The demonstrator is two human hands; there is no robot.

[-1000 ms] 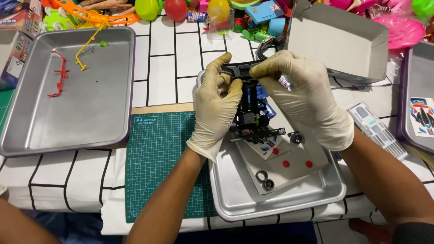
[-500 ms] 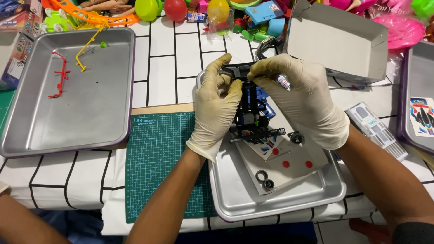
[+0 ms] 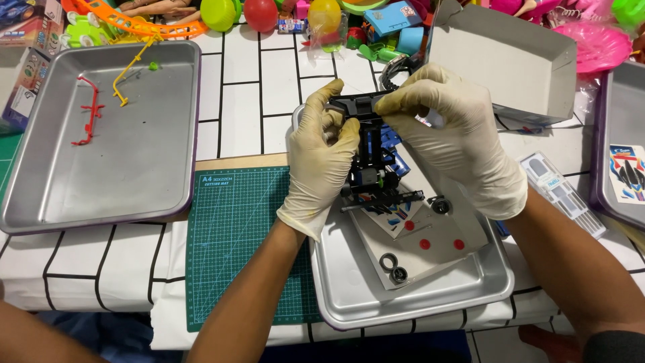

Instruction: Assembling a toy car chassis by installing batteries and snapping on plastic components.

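Note:
Both hands wear cream latex gloves. My left hand (image 3: pixel 321 161) and my right hand (image 3: pixel 451 131) grip a black toy car chassis (image 3: pixel 371 158) from either side, holding it upright over a small metal tray (image 3: pixel 410 296). My fingers pinch its upper end. Blue and green parts show inside the frame. In the tray under it lie a grey sheet with red dots (image 3: pixel 430 245), two small black tyres (image 3: pixel 394 267) and a loose wheel (image 3: pixel 440 205).
A large metal tray (image 3: pixel 134 161) at the left holds a red sprue (image 3: pixel 87 117) and a yellow sprue (image 3: pixel 131 70). A green cutting mat (image 3: pixel 235 249) lies in front. An open grey box (image 3: pixel 517 64), colourful toys along the back, a tool case (image 3: pixel 564 191) and another tray (image 3: pixel 621 148) stand right.

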